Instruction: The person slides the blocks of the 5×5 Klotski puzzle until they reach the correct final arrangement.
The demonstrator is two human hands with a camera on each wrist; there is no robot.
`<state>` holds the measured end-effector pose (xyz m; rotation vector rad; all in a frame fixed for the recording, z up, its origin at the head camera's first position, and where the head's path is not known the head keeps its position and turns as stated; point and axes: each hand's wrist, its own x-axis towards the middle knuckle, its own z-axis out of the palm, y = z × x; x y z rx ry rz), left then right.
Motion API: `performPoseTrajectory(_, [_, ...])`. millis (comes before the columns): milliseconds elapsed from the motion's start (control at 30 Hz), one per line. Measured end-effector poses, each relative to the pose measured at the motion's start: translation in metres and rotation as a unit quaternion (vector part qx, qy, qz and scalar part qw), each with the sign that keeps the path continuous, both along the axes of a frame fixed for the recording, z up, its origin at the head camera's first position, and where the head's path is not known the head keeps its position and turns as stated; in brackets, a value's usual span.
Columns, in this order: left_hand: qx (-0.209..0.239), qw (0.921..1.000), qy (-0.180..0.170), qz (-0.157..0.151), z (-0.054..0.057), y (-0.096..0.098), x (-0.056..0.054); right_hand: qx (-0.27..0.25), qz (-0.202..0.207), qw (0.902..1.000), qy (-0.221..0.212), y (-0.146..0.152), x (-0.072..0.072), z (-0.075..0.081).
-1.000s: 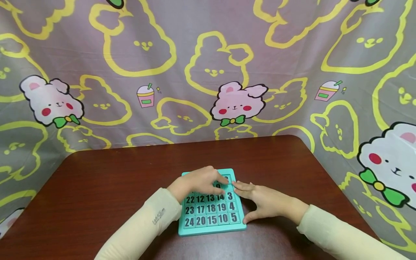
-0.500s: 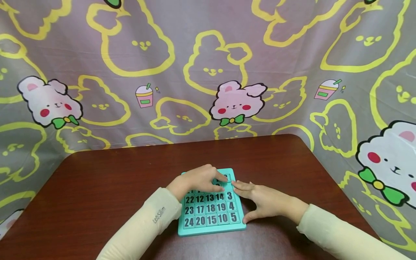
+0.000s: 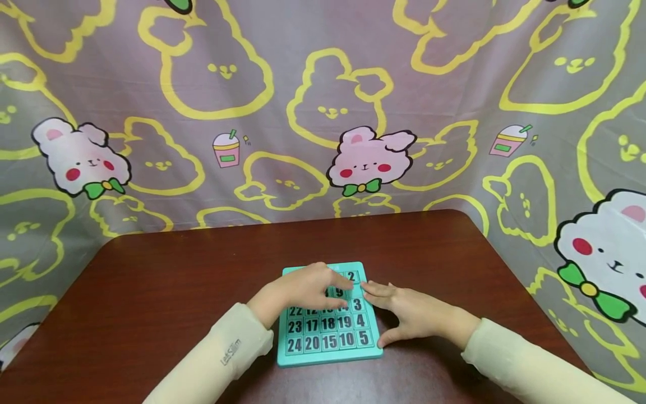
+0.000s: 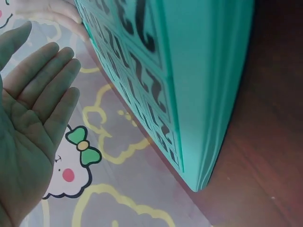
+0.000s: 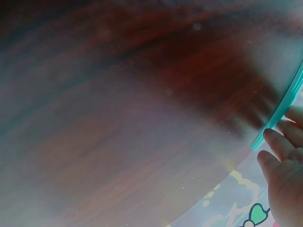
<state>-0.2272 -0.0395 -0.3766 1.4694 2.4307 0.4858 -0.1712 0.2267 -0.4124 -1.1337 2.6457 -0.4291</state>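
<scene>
A turquoise number slide puzzle (image 3: 328,355) lies flat on the table, its tiles printed with black numbers. In its right column a gap without a tile (image 3: 356,291) shows between the 2 tile (image 3: 351,276) and the 3 tile (image 3: 357,305). My left hand (image 3: 308,287) is over the upper part of the board and hides several tiles; in the left wrist view its fingers are extended and hold nothing. My right hand (image 3: 411,311) lies at the board's right side, fingertips against the edge and thumb by the near right corner.
The brown wooden table (image 3: 166,303) surrounds the puzzle. A grey curtain (image 3: 282,73) with yellow outlines and cartoon bears hangs behind the table and along both sides.
My left hand has drawn back slightly to the left, and the 2 tile shows more fully. The right hand and the puzzle stay in place.
</scene>
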Motion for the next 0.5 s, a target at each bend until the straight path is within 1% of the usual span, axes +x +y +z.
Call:
performPoseTrajectory(133, [0.004,0.9999,0.0,-0.013,0.0,-0.001,0.009,-0.003,0.001,1.0,-0.001,0.001,-0.001,0.0])
performPoseTrajectory(300, [0.0,0.9996,-0.017,-0.024,-0.001,0.002,0.019,-0.002,0.002,1.0,-0.002,0.001,-0.002,0.0])
performPoseTrajectory(500, [-0.003,0.9992,-0.026,-0.029,-0.004,0.004,0.025,-0.006,0.005,1.0,-0.002,0.001,-0.001,0.001])
